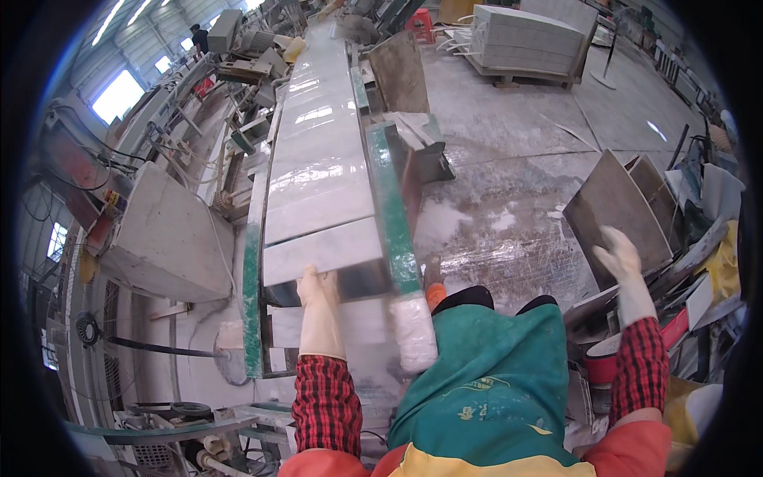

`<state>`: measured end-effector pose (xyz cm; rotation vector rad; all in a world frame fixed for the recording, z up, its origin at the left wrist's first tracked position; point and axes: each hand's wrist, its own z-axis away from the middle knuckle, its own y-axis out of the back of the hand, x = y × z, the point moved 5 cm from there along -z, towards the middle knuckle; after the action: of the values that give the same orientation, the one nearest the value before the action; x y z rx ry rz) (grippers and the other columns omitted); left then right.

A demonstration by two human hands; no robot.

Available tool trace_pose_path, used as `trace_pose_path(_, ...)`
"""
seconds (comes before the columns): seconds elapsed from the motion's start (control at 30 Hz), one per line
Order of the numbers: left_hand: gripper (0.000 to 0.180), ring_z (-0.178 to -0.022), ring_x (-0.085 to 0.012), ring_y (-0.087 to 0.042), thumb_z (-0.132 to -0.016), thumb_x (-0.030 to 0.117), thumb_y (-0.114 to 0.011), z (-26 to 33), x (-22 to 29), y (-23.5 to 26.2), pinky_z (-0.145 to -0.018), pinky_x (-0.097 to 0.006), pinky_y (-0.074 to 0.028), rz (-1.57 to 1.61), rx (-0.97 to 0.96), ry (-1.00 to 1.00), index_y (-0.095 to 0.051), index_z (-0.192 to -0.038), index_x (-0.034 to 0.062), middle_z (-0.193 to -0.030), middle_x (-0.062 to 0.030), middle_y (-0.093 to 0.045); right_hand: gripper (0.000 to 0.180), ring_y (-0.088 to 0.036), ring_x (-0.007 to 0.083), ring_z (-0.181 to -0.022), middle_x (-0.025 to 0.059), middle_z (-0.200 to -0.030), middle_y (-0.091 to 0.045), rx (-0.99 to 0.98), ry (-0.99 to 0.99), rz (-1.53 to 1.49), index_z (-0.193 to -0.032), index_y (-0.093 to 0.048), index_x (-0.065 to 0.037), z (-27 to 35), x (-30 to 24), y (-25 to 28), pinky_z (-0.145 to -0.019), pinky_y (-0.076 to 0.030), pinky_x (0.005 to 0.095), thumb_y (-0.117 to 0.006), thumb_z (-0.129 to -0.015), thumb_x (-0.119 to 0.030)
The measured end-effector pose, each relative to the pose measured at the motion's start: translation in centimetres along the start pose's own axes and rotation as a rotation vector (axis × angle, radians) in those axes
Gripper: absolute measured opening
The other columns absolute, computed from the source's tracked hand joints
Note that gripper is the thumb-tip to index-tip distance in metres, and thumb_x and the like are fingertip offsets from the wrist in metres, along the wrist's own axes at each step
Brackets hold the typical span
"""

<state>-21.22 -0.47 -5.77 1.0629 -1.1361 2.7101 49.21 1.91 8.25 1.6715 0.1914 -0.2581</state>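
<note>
My left hand (319, 291), in a pale glove, is closed on the near edge of a white stone slab (322, 250), with its thumb on top and its other fingers hidden. The slab lies across the near end of a roller conveyor (395, 208) with green side rails, and a dark gap shows below its front edge. Beyond it, more wet, shiny white slabs (314, 159) run in a row up the line. My right hand (618, 253), gloved too, is raised out to the right with its fingers apart and nothing in it, near a leaning brown board (610, 211).
A grey box-shaped block (171, 234) stands left of the conveyor. A white-wrapped post end (416, 334) sits at its near right corner. Scrap boards and a red-sided round tub (602, 362) crowd my right. Stacked white slabs (526, 41) rest on a pallet far right.
</note>
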Motion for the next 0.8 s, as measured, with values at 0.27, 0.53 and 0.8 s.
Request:
trace_pose_path(0.27, 0.039, -0.125, -0.0384, -0.048, -0.099, 0.011, -0.045, 0.4, 0.6, -2.1, -0.097, -0.059, -0.050, 0.012, 0.010, 0.012, -0.038, -0.138, 0.0096, -0.137, -0.0170, -0.045, 0.057, -0.055, 0.0356, -0.122, 0.0203, -0.133, -0.058, 0.231, -0.720, 0.165, -0.138, -0.051, -0.006, 21.1, 23.7, 5.5, -0.103, -0.042, 0.0407, -0.063, -0.090, -0.034)
trace_pose_path(0.53, 0.039, -0.134, -0.0343, -0.041, -0.102, 0.019, -0.042, -2.1, 0.6, -0.9, -0.109, -0.060, -0.038, 0.174, 0.063, 0.151, -0.043, -0.138, 0.0038, -0.143, -0.0147, -0.046, 0.049, -0.045, 0.0352, -0.131, 0.0190, -0.140, -0.051, 0.323, -0.653, 0.314, -0.136, -0.053, -0.006, 22.5, 22.3, 3.6, -0.112, -0.033, 0.0408, -0.053, -0.097, -0.034)
trace_pose_path(0.8, 0.030, -0.112, -0.0226, -0.059, -0.101, 0.032, -0.049, -4.6, 0.4, 0.7, -0.083, -0.035, -0.055, 0.077, 0.000, 0.189, -0.057, -0.124, 0.0133, -0.126, -0.0068, -0.061, 0.049, -0.043, 0.0348, -0.134, 0.0163, -0.144, -0.050, 0.337, -0.698, 0.356, -0.135, -0.054, -0.007, 23.0, 20.3, 3.2, -0.114, -0.032, 0.0410, -0.056, -0.096, -0.036)
